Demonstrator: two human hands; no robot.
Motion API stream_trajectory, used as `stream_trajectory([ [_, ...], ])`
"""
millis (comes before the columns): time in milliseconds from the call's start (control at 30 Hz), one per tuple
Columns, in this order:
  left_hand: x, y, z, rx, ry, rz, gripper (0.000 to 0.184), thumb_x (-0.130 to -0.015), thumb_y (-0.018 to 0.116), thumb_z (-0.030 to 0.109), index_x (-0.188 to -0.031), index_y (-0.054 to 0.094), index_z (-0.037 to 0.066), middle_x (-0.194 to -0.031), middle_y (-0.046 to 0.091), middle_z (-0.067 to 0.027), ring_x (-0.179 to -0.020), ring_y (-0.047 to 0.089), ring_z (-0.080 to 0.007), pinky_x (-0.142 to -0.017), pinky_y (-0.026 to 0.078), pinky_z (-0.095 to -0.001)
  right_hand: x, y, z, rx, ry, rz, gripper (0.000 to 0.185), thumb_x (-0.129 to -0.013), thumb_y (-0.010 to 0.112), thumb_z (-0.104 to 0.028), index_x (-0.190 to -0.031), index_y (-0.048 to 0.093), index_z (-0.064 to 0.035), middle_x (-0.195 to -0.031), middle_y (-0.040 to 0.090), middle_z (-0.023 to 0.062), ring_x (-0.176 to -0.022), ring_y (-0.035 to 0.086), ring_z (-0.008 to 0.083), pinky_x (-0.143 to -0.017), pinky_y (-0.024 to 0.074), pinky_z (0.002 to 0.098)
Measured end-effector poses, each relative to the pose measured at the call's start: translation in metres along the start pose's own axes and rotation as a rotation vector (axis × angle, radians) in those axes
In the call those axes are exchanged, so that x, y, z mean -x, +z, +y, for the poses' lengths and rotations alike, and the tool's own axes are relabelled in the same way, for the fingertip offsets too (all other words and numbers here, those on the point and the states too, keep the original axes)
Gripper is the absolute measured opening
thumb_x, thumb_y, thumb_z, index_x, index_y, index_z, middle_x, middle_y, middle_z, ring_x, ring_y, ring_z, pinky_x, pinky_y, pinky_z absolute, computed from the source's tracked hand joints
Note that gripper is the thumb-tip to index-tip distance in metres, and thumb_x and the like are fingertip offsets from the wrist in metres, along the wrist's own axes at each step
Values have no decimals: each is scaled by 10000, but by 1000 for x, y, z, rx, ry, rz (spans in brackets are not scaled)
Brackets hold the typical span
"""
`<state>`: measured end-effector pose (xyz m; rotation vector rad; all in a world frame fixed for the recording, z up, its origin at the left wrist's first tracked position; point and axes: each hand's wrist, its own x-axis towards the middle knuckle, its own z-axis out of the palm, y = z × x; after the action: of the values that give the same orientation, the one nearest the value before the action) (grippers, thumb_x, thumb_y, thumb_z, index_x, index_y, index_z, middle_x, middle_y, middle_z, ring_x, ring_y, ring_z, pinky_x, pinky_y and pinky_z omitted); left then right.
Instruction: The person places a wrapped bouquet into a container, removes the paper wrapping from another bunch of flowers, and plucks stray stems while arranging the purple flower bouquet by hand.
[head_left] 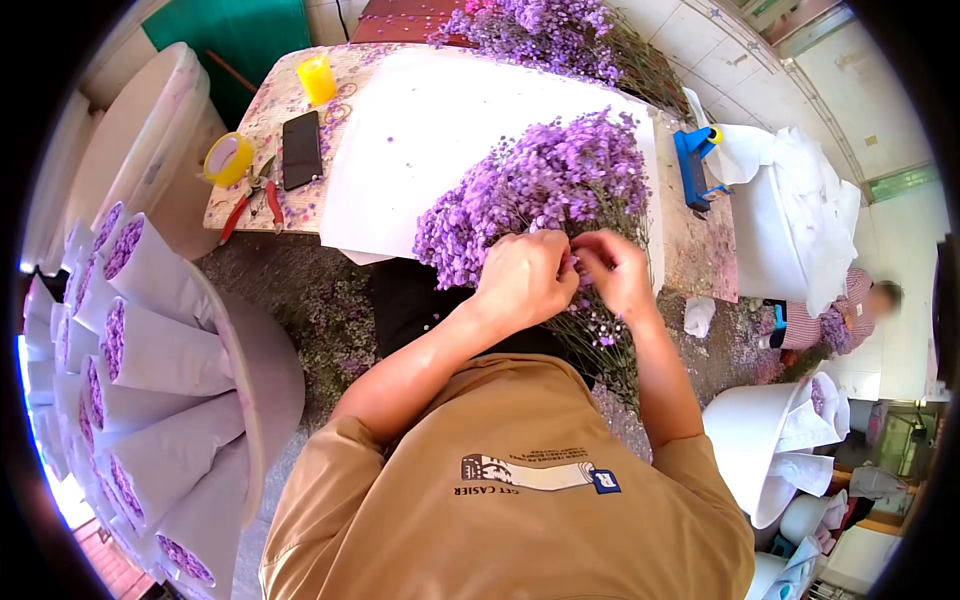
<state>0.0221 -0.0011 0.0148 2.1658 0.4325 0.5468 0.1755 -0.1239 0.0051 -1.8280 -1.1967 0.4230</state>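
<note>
A large bunch of small purple dried flowers lies on white paper over the table, its green stems hanging past the near edge towards my body. My left hand is closed at the lower side of the bunch, with bent fingers around some of the flowers. Close beside it, my right hand has its fingers curled in a pinch, and its fingertips nearly meet the left ones. What the right fingertips hold is too small to make out.
On the table lie a phone, red-handled pruning shears, yellow tape rolls and a blue tape dispenser. More purple flowers are heaped behind. A tub of wrapped bunches stands left. Another person is at right.
</note>
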Motion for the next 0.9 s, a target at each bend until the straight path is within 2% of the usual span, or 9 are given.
stream_trajectory([
  [33,-2,6,-8,-71,62,94,133,-787,661,150,-815,626,25,-779,677,-176,-725,667,-392,-688,529,-498,3,2,-12,67,-141,-45,131,-910,669,-7,-1036,693,21,-856,695,81,-739,667,168,-663,529,307],
  [67,-4,9,-13,-143,122,190,134,-791,669,151,-817,626,27,-781,674,-171,-720,668,-387,-684,531,-495,4,3,-9,108,-242,-64,155,-866,684,8,-1020,694,29,-890,689,126,-735,681,241,-662,534,333],
  [100,-3,12,-16,-144,124,196,134,-791,669,151,-817,626,27,-781,674,-171,-720,668,-387,-684,531,-495,4,3,-7,192,-281,-69,149,-847,691,8,-996,698,22,-891,678,140,-735,678,288,-654,534,349],
  [300,-4,14,-21,-223,235,208,111,-814,664,128,-832,599,40,-762,651,-153,-673,646,-372,-653,518,-482,3,5,-16,263,-310,-24,142,-821,718,-6,-962,703,-7,-868,661,112,-727,667,292,-640,535,359],
  [400,-3,14,-22,-226,274,205,104,-817,669,118,-834,599,43,-764,646,-128,-686,648,-346,-646,511,-457,0,4,-20,300,-422,77,145,-801,741,-20,-943,712,-34,-877,654,88,-728,657,266,-629,534,353],
  [633,-5,10,-21,-205,330,144,101,-808,684,88,-847,602,44,-745,633,-117,-675,647,-324,-627,498,-430,-6,-5,-12,225,-349,-36,107,-791,732,-27,-888,689,-17,-821,611,107,-685,628,281,-605,516,369],
  [700,-6,9,-21,-193,339,118,98,-819,682,85,-864,610,36,-757,648,-129,-684,655,-336,-628,506,-441,-10,-6,-5,123,-280,-130,100,-791,723,-26,-878,678,-9,-823,610,117,-693,630,289,-603,513,374],
  [900,-5,6,-18,-127,175,60,108,-867,675,109,-919,630,26,-817,684,-171,-723,670,-379,-647,524,-469,-11,-12,-1,-11,-226,-210,99,-821,719,-41,-904,688,3,-839,634,121,-725,648,275,-637,513,359],
])
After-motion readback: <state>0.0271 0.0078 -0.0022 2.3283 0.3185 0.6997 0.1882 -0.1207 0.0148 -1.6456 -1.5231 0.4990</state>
